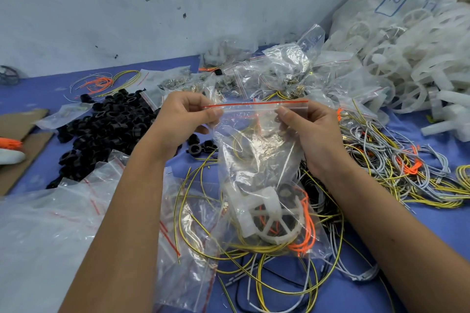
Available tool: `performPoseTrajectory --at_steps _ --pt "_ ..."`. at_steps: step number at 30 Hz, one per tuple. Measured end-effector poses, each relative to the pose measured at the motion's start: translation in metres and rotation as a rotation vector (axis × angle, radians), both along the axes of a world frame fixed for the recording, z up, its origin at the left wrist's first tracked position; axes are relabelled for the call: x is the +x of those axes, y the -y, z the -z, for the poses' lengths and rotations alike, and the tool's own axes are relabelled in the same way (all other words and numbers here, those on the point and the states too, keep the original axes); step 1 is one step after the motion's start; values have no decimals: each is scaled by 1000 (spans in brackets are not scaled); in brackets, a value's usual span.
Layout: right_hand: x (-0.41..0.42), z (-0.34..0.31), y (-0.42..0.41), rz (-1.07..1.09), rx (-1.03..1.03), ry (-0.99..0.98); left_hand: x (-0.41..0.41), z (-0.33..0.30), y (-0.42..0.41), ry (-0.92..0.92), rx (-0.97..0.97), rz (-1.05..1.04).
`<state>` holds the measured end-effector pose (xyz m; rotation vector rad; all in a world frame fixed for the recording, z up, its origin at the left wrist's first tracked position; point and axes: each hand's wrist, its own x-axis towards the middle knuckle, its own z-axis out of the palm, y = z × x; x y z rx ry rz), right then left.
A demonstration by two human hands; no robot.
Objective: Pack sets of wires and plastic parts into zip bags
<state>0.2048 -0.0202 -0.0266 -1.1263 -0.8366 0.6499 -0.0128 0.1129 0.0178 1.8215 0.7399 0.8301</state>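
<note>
I hold a clear zip bag (256, 160) upright over the middle of the table, its red-lined zip strip (254, 104) at the top. My left hand (185, 114) pinches the strip's left end and my right hand (312, 129) pinches its right end. Inside the bag lie a white plastic wheel part (269, 218), a black ring, yellow wires and orange wires (305, 231). Whether the zip is sealed cannot be told.
A heap of black plastic rings (101, 129) lies at the left. Empty zip bags (63, 223) are stacked at the lower left. Filled bags (274, 68) pile up behind, white wheel parts (407, 63) at the right. Loose wires (396, 170) cover the blue table (432, 223). Cardboard (17, 150) lies far left.
</note>
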Motion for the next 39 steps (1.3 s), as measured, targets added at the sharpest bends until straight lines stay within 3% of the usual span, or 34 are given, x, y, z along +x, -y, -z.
performPoseTrajectory --at_steps 13,23,34,39 --pt "1 -3 1 -7 -7 -65 -17 3 -3 66 -158 81" --pt "0 -4 2 -46 11 -75 -16 6 -5 164 -98 111" --pt "-2 -6 3 -49 -7 -44 -3 12 -5 75 5 72" --pt "-1 -5 4 -65 -5 -29 3 12 1 23 -53 107"
